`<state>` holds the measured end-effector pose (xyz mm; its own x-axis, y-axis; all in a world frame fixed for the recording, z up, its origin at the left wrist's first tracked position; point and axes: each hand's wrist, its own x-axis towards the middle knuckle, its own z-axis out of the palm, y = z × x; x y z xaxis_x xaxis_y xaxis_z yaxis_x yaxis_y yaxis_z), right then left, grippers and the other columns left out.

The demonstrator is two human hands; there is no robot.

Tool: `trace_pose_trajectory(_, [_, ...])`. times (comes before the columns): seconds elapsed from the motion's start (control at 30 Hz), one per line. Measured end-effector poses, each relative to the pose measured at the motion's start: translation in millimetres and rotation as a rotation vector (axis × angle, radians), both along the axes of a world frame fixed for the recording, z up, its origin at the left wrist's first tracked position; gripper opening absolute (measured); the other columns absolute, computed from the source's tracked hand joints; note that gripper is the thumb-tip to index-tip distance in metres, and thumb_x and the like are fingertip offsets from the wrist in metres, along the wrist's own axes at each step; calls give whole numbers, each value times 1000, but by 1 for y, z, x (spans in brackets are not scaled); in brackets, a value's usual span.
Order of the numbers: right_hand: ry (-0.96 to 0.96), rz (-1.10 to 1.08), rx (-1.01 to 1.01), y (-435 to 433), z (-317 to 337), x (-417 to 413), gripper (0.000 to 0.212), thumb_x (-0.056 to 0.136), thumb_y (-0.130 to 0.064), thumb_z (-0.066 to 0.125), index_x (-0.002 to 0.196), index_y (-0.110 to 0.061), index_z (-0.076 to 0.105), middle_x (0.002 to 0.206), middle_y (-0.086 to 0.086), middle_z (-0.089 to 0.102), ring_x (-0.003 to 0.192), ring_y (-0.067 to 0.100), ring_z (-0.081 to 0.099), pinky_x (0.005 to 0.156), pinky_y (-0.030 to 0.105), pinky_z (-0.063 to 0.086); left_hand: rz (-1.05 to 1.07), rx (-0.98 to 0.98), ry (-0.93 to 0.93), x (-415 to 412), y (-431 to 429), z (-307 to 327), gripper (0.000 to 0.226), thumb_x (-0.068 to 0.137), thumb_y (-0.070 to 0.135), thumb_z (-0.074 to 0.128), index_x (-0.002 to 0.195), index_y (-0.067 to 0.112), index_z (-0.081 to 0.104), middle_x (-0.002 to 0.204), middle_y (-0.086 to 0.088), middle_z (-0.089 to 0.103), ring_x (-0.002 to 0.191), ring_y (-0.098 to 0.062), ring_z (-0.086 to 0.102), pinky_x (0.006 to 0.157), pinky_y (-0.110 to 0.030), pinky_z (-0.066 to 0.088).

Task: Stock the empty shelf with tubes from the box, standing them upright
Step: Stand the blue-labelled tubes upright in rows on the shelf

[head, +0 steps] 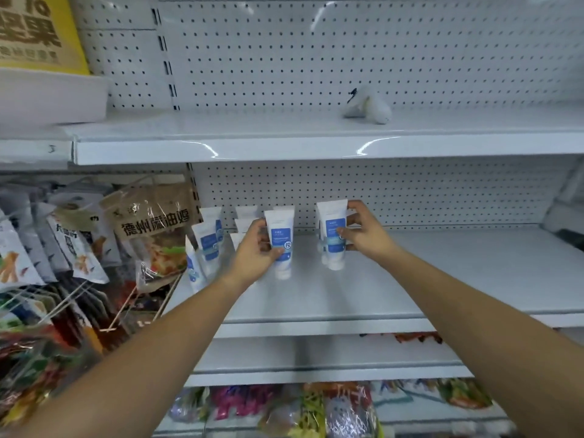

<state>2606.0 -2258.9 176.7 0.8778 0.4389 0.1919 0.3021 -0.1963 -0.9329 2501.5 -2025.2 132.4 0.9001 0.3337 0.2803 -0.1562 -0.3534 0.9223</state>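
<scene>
On the white middle shelf (410, 279), several white tubes with blue labels (207, 245) stand upright at the left, cap down. My left hand (256, 251) grips one such tube (281, 245), which stands cap-down on the shelf just right of that group. My right hand (363, 235) holds another tube (333, 235) upright a little further right, and at least one more tube is partly hidden behind it. The box is out of sight.
A crumpled white bag (368, 105) lies on the upper shelf (221, 143). Hanging snack packets (151, 229) crowd the left side. Colourful bagged goods (300, 409) fill the lowest shelf. Pegboard (410, 197) backs the shelves.
</scene>
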Motion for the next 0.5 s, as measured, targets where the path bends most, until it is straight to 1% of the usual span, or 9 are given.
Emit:
trace_pose_trajectory(0.03, [0, -17, 4, -2, 0, 2, 44, 92, 1, 61, 122, -26, 46, 107, 8, 58, 100, 28, 65, 79, 46, 61, -14, 0, 2, 7, -1, -3, 54, 83, -7, 73, 122, 19, 47, 105, -2, 68, 92, -16, 68, 85, -28, 56])
trace_pose_trajectory(0.07, [-5, -33, 6, -4, -1, 4, 44, 92, 1, 61, 123, -26, 46, 107, 8, 58, 99, 26, 65, 77, 43, 61, -23, 9, 12, 14, -2, -7, 54, 82, -7, 73, 122, 20, 47, 104, 0, 68, 92, -14, 68, 84, -28, 55])
trace_pose_trajectory(0.17, [-5, -43, 22, -7, -5, 8, 43, 92, 1, 61, 123, -26, 46, 108, 9, 58, 97, 24, 65, 70, 34, 61, -24, 0, 13, 28, -6, -18, 54, 83, -9, 71, 121, 23, 47, 106, 5, 67, 88, 0, 68, 80, -18, 54])
trace_pose_trajectory(0.2, [1, -41, 22, -8, -7, 10, 43, 92, 1, 61, 123, -26, 46, 108, 8, 58, 97, 24, 65, 71, 34, 61, -18, -4, 18, 31, -8, -22, 54, 84, -9, 70, 123, 21, 48, 107, 3, 67, 89, 0, 67, 81, -18, 54])
trace_pose_trajectory(0.27, [8, -40, 19, -9, -11, 15, 44, 92, 0, 61, 123, -28, 47, 107, 8, 57, 99, 25, 65, 74, 38, 61, -1, -8, 29, 34, -9, -29, 55, 84, -10, 69, 127, 17, 47, 111, 0, 66, 95, -8, 67, 89, -27, 55])
trace_pose_trajectory(0.37, [15, -23, 15, -8, -16, 23, 44, 92, 0, 61, 124, -27, 47, 108, 9, 58, 101, 27, 65, 75, 38, 61, 60, -2, 16, 40, -10, -37, 57, 84, -10, 68, 127, 21, 47, 116, -1, 66, 104, -16, 67, 97, -42, 54])
trace_pose_trajectory(0.47, [23, 27, 0, -4, -17, 30, 45, 92, 1, 61, 125, -25, 46, 108, 9, 57, 100, 26, 64, 74, 36, 60, 138, 25, 12, 43, -11, -46, 63, 83, -6, 69, 118, 43, 47, 118, 0, 66, 106, -18, 66, 97, -49, 53])
trace_pose_trajectory(0.5, [23, 34, 1, -3, -18, 32, 45, 92, 1, 61, 125, -25, 46, 108, 9, 57, 99, 25, 64, 75, 36, 60, 154, 31, 10, 45, -12, -49, 64, 83, -3, 69, 117, 46, 46, 119, 0, 66, 107, -19, 66, 97, -50, 53])
